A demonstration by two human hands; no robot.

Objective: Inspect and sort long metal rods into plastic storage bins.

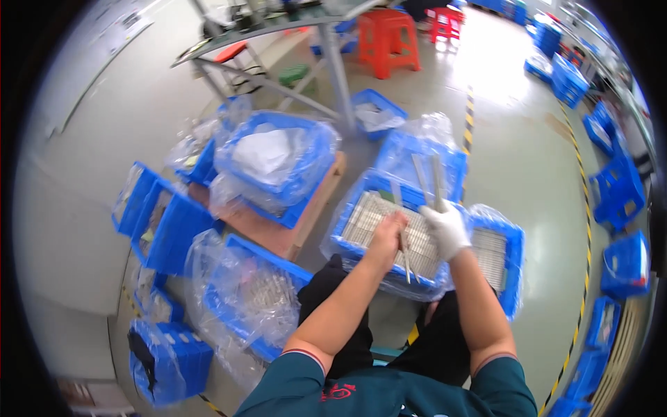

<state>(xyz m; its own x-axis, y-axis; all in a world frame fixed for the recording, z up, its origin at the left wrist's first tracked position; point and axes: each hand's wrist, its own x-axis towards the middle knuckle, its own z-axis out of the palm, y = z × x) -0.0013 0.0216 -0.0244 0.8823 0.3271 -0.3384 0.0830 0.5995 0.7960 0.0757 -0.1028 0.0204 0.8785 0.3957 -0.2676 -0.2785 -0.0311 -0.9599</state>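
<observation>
My left hand (389,240), bare, is closed round a thin pale strip (406,265) that slants past its fingers at both ends. A white glove covers my right hand (445,228), which grips a few long, thin grey-white strips (438,182) pointing up and away from me. Both hands are above a blue plastic crate (353,253) lined with clear film, between my knees. Rows of similar pale strips (365,221) lie packed inside it, and a bit of green shows near its far side. The strips' exact kind is not clear.
A second crate of strips (515,267) stands at the right. To the left are a film-covered crate (236,306) and a wooden pallet (306,215) bearing a blue crate (316,135). Beyond are a table leg (335,76) and a red stool (388,42). Yellow-black tape (583,278) marks the floor.
</observation>
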